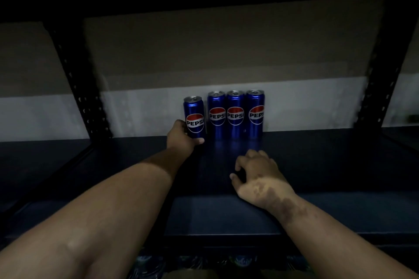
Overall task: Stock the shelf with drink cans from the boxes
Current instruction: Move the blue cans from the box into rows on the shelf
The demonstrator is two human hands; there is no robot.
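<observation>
Head view: my left hand (181,137) grips the fourth can (194,117) low on its body, label fwd, just left of the three-can row (235,113) at shelf (328,165) back, presumably extending the line. Right hand (256,172) rests loosely curled on the shelf, holding nothing, prob. bracing.

Behind the rack, from my feed

I see a wall (204,56) in two bands, dull brown above and pale grey below, crossed by two dark perforated metal uprights (79,79) leaning outward at left and right; a small green object (413,118), too blurred to identify, sits at the far right edge.
</observation>
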